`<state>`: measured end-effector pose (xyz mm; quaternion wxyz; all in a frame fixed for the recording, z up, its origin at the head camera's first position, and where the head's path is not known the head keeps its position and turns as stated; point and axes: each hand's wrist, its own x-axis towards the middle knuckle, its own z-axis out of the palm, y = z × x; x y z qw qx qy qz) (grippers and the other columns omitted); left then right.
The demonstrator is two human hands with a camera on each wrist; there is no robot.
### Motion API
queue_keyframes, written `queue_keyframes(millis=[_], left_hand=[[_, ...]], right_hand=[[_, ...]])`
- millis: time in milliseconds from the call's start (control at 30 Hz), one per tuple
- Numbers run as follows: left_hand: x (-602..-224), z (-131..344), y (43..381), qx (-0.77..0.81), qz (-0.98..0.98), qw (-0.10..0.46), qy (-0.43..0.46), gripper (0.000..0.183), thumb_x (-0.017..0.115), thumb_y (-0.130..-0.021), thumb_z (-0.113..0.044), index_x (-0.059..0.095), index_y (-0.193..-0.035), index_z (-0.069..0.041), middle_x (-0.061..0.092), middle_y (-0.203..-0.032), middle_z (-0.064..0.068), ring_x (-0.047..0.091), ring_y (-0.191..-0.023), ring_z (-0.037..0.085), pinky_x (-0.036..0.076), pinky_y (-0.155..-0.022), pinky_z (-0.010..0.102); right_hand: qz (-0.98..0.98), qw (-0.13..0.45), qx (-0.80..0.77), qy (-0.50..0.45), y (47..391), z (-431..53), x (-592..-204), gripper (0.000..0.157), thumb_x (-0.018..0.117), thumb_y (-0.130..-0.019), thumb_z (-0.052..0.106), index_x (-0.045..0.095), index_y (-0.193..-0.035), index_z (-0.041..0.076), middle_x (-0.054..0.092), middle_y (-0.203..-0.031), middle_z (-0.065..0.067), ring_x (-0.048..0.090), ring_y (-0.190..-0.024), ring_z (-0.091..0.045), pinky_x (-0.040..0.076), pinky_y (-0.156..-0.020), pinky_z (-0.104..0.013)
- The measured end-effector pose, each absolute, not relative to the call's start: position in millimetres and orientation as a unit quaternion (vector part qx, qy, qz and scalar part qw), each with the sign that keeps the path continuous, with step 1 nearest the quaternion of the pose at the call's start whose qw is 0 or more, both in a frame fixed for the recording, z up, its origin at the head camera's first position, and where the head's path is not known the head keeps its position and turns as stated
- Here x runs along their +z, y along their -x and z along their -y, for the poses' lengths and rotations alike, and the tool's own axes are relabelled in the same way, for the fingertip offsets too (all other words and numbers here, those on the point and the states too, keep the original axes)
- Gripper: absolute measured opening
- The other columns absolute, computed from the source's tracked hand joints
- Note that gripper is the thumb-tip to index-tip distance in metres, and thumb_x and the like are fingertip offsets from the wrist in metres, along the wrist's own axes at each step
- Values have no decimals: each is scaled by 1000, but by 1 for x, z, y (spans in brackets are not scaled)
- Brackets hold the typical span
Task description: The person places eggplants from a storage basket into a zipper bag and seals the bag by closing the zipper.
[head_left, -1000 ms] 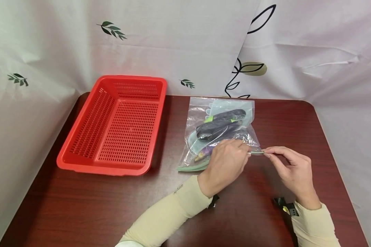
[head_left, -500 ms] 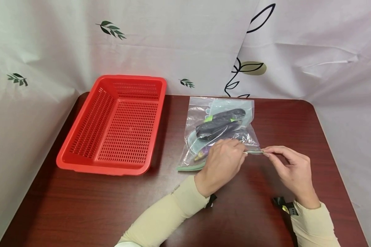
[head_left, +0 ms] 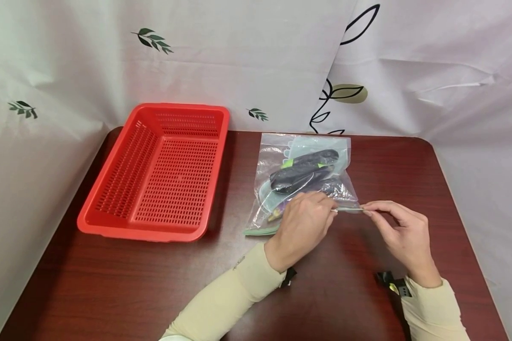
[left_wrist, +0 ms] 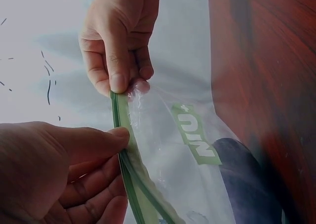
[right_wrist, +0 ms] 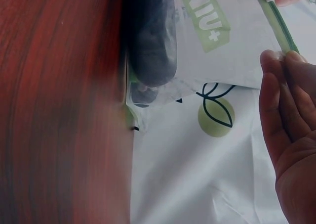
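Note:
A clear zip bag [head_left: 266, 189] lies on the table with dark, eggplant-like things [head_left: 296, 173] inside. A purple and yellow piece [head_left: 277, 211] is partly covered by my left hand [head_left: 303, 225], whose thumb and fingers pinch the bag's green zip strip [left_wrist: 122, 127]. My right hand [head_left: 403, 234] pinches the right end of that strip, which is drawn straight between the hands. In the left wrist view, the strip's two edges lie together between the hands and stand apart below my left thumb. A green printed label [right_wrist: 205, 19] shows on the bag in the right wrist view.
A red plastic basket [head_left: 209, 189] with slotted walls stands left of the bag. Behind the dark red wooden table [head_left: 111, 284] hangs a white cloth [head_left: 196, 76] with leaf prints. Black straps sit at both wrists.
My left hand has slid a little to the left along the zip strip, showing more of it between the hands. The right hand stays nearly still at the strip's end.

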<state>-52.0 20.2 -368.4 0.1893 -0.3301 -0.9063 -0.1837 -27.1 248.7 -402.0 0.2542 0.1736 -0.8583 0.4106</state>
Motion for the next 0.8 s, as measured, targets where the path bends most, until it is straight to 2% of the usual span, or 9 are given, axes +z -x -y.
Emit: queue_keyframes(millis=[800], left_hand=[[-373,-15,50,-229,903,187,312,10,73,-91,-21,78,-99,-18,72,-92,-10,67,-91,6,48,-78,24]], right_hand=[[855,257,413,-180,28,-249,-403,33,82,-69,-16,77,-96,1,74,-92,-13,66,-90,4,48,-82,-9]])
